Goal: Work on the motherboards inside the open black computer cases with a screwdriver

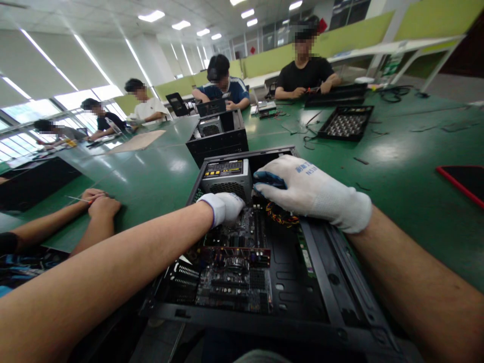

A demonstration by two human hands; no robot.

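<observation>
An open black computer case (333, 277) lies on the green table, with a motherboard (234, 277) and a grey power supply (227, 176) inside. My left hand (227, 206), in a white glove, is over the upper part of the motherboard beside the power supply; its fingertips are hidden. My right hand (302, 186), gloved too, reaches over the case's right part with thumb and forefinger apart near the power supply's right side. Whether it touches anything there cannot be made out. A bundle of coloured wires (282, 216) lies under it, and a green memory stick (307, 252) is lower down.
Another open case (217, 133) stands behind mine. A black tray (346, 122), loose cables (395, 92) and a red-edged black object (465, 184) lie on the table (408, 146). A person's hands (100, 201) with a screwdriver are at the left; several people sit beyond.
</observation>
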